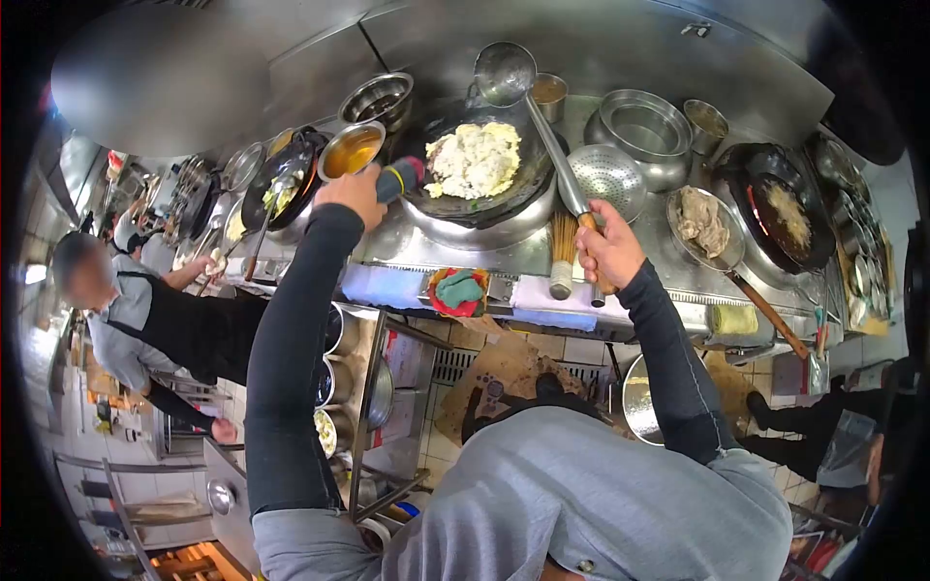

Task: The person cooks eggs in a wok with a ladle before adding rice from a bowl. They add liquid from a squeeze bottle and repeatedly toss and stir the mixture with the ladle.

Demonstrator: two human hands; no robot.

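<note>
My left hand (356,197) is closed on the grey and pink wrapped handle (399,179) of a black wok (455,209). White and yellow food (475,160), like fried rice or egg, lies in that wok. Just above my left hand is a metal bowl of amber liquid (353,151). My right hand (610,248) grips the wooden end of a long metal ladle (557,145). The ladle's bowl is up over the wok's back right edge. Beside my right hand are a bamboo brush (563,254) and a perforated strainer (606,182).
On the right stand a metal pot (644,131), a strainer with meat (702,223) and another wok (775,208). At the left are a further wok (281,184) and a co-worker in a black apron (199,324). Folded cloths (457,290) lie along the front edge.
</note>
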